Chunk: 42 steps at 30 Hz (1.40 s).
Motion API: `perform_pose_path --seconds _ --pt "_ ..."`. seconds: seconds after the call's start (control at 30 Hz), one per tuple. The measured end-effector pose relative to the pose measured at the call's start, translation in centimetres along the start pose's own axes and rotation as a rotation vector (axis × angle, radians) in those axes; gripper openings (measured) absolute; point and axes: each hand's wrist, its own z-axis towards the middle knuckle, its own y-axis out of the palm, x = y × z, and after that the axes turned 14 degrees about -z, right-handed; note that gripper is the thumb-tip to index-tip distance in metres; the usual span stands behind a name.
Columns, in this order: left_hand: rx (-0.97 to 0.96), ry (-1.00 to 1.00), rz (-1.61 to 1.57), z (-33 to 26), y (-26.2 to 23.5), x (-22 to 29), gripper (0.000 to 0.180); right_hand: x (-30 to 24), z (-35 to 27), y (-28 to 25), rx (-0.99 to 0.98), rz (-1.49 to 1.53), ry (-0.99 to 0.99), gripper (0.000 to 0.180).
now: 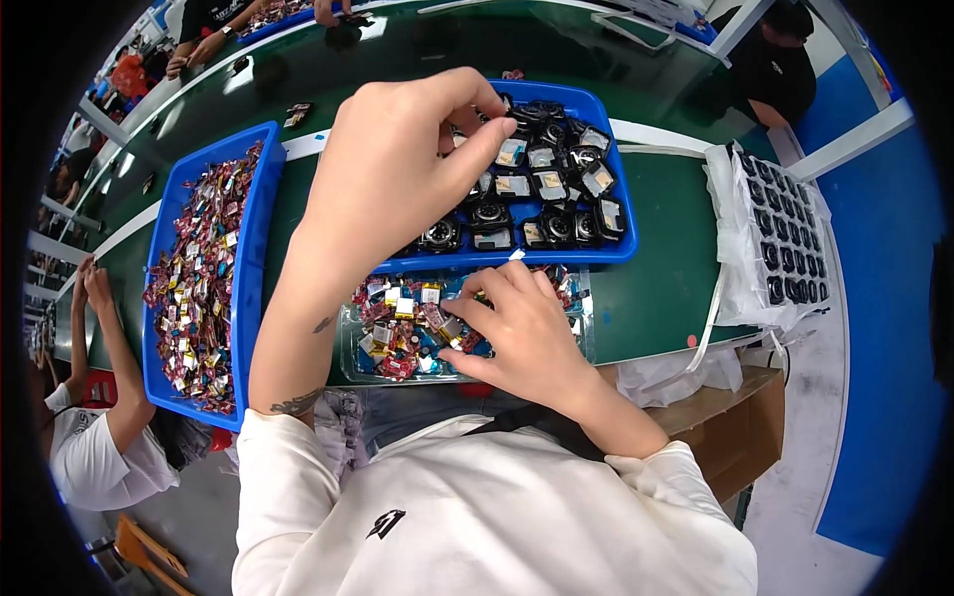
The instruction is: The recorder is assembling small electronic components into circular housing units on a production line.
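Observation:
My left hand (397,149) is raised over a blue bin (586,255) of black device housings (561,226), many with pale rectangular inserts. Its thumb and index finger come together in a pinch; whatever may be between them is hidden. Lower down, my right hand (537,333) reaches over a clear plastic tray (588,348) of small electronic modules (402,308) with red, white and yellow parts. Its thumb and index finger are spread apart among the modules, and no held piece shows between them. The tray stands just in front of the blue bin.
A long blue bin (255,228) heaped with similar small modules (194,288) stands on the left. To the right, a white-lined tray (730,214) carries rows of black pieces. A cardboard box (750,427) sits below the green table (661,228). Co-workers' hands (94,286) appear left and beyond.

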Motion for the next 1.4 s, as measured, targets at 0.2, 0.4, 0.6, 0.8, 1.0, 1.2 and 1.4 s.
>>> perform_pose_path --seconds 0.2,0.4,0.6,0.8,1.0,1.2,1.4 --pt "0.031 -0.134 -0.064 -3.7 0.0 0.9 0.011 0.3 0.0 0.9 -0.008 0.088 0.051 0.017" --pt "0.196 -0.349 -0.28 -11.6 1.4 -0.1 0.008 0.4 -0.5 0.6 0.051 0.601 0.179 0.014" --pt "0.227 -0.531 -0.671 -15.3 3.1 -0.1 0.014 0.6 -0.8 1.5 0.093 1.018 0.205 0.015" --pt "0.319 -0.533 -0.843 -14.9 3.6 1.1 0.014 0.2 -1.2 0.8 0.015 1.524 0.219 0.012" --pt "0.147 -0.406 -0.84 -14.6 3.5 -0.1 0.014 0.9 -1.8 0.9 -0.096 1.569 0.169 0.007" --pt "0.088 -0.41 -0.778 -14.8 3.3 -0.1 0.013 1.7 -2.7 0.6 -0.152 1.526 0.218 0.007" --pt "0.062 -0.464 -0.756 -14.9 2.9 -0.5 0.008 2.1 -2.8 0.4 0.043 1.042 0.155 0.009"
